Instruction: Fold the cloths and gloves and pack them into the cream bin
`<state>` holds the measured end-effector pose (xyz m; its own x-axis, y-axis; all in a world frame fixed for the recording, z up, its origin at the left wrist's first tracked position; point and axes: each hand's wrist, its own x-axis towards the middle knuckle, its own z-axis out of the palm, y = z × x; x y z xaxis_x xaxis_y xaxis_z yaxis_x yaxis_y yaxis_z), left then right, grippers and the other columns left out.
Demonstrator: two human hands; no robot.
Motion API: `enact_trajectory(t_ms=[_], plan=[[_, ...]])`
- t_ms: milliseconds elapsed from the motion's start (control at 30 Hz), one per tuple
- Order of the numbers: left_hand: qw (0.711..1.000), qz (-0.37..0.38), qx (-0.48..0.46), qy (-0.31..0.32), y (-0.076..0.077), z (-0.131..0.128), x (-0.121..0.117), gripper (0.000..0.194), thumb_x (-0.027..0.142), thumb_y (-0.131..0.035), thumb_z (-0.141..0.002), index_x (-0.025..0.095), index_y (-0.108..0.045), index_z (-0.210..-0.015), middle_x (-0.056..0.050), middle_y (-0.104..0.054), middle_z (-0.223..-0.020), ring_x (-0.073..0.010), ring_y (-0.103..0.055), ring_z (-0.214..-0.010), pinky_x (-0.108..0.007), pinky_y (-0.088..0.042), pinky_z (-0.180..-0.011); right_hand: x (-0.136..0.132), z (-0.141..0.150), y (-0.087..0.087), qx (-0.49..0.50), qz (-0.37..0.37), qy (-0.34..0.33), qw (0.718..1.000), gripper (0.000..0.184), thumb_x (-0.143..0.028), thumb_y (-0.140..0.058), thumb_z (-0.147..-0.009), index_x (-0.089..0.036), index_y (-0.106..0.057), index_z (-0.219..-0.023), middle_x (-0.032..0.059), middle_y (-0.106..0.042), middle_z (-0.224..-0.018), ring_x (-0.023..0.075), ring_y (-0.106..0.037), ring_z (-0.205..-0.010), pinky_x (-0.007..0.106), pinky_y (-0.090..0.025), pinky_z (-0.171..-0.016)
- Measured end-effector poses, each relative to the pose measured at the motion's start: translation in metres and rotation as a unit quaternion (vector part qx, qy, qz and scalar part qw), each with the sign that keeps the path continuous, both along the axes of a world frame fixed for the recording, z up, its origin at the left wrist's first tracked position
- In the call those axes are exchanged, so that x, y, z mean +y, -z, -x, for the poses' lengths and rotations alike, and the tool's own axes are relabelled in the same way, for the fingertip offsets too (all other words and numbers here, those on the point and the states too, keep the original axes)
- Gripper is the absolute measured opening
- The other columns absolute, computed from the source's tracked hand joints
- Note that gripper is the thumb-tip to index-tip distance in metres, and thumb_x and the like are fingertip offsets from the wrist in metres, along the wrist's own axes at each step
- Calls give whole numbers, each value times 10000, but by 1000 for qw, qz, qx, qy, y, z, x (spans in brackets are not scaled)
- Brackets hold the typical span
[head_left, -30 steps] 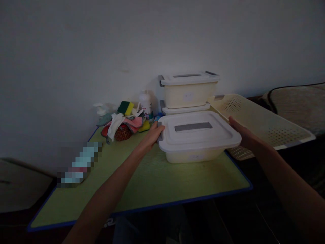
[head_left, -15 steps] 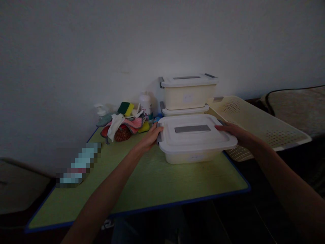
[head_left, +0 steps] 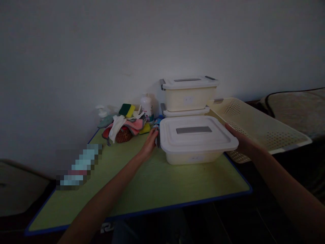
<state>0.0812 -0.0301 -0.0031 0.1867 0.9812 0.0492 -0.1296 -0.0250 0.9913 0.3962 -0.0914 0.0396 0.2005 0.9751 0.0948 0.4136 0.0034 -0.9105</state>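
A lidded cream storage box [head_left: 195, 157] sits on the green table, its white lid [head_left: 188, 140] carrying a grey handle [head_left: 194, 129]. My left hand [head_left: 149, 144] is at its left end, fingers closed around the grey latch [head_left: 157, 139], which stands out from the lid's rim. At the opposite end, my right hand [head_left: 238, 140] is against the side of the box. Its fingertips show near the lid's back right corner; the other fingers and the right latch are hidden. Behind stands a lidded box [head_left: 188, 98], stacked on another box [head_left: 186, 112].
On the green table [head_left: 142, 183], left of the boxes, are a small woven basket [head_left: 123, 135] with cloths, a sponge [head_left: 127, 110], a white bottle [head_left: 146, 105] and a pump bottle [head_left: 103, 117]. A blurred-out item [head_left: 81, 166] lies far left. A perforated basket [head_left: 261, 125] stands right.
The left latch has swung outward from the lid with my left hand. Both thumbs have come off the lid's top, and my right hand has shifted slightly outward.
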Motion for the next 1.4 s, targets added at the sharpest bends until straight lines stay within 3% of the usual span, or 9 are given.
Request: enact_trajectory(t_ms=[200, 367, 500, 633, 933, 1033, 1167, 1267, 1400], plan=[[988, -99, 114, -34, -25, 25, 2, 343, 298, -568, -754, 191, -542, -1079, -74, -533, -1207, -193, -454, -1195, -327, -320, -1029, -5, -12, -21, -37, -28, 106, 993, 464, -596, -445, -774, -231, -627, -996, 121, -598, -1233, 302, -549, -1142, 453, -425, -974], [946, -198, 253, 49, -33, 44, -14, 600, 522, -581, -738, 221, -482, -1247, -94, -369, -1416, -253, -235, -1381, -407, -147, -1139, -32, -10, -31, -141, -11, 18, 990, 542, -608, -564, -666, -230, -656, -1043, 86, -537, -1330, 326, -384, -1307, 458, -165, -1137], [923, -182, 322, 112, -27, 41, -23, 877, 673, -596, -668, 222, -350, -1379, -120, -187, -1526, -316, -54, -1427, -487, -88, -1146, -46, -9, -22, -196, 33, -4, 980, 691, -604, -607, -583, -292, -579, -1199, 36, -397, -1441, 350, -332, -1328, 466, -179, -1140], [909, -175, 356, 130, -26, 31, -24, 1097, 734, -609, -592, 142, -237, -1437, -182, -68, -1545, -348, 39, -1422, -518, -32, -1141, -49, -12, -15, -208, 10, -21, 978, 723, -538, -689, -499, -463, -530, -1200, -75, -422, -1415, 354, -322, -1328, 457, -223, -1138], [904, -207, 347, 144, -26, 31, -21, 1126, 696, -683, -551, 193, -224, -1448, -183, -62, -1546, -376, 39, -1414, -583, -10, -1114, -46, -23, -5, -200, -29, -49, 978, 751, -498, -728, -504, -568, -471, -1206, -115, -468, -1365, 354, -385, -1291, 511, -256, -1115], [907, -207, 336, 147, -24, 30, -20, 1140, 706, -680, -540, 191, -221, -1447, -176, -58, -1547, -361, 33, -1418, -561, -1, -1127, -44, -27, 2, -161, -26, -39, 986, 776, -478, -751, -499, -514, -492, -1230, -85, -460, -1381, 341, -399, -1285, 503, -254, -1110], [916, -204, 312, 145, -27, 27, -20, 1142, 685, -706, -522, 149, -263, -1428, -197, -100, -1538, -356, 1, -1422, -525, -33, -1145, -42, -30, 7, -80, -25, -44, 996, 897, -454, -785, -490, -303, -483, -1321, 46, -425, -1424, 342, -377, -1301, 505, -243, -1104], [926, -224, 274, 133, -37, 27, -20, 1081, 644, -723, -543, 188, -284, -1419, -167, -153, -1535, -342, -36, -1425, -519, -60, -1148, -46, -22, -2, -17, -67, -24, 997, 851, -419, -805, -489, -293, -524, -1282, 43, -447, -1409, 317, -335, -1332, 495, -194, -1124], [929, -256, 235, 127, -69, 25, -17, 1030, 546, -762, -560, 185, -303, -1410, -149, -178, -1531, -325, -78, -1424, -496, -56, -1154, -50, -6, -39, 58, -117, -13, 991, 707, -370, -803, -532, -376, -575, -1202, -14, -515, -1354, 284, -394, -1305, 476, -242, -1124]])
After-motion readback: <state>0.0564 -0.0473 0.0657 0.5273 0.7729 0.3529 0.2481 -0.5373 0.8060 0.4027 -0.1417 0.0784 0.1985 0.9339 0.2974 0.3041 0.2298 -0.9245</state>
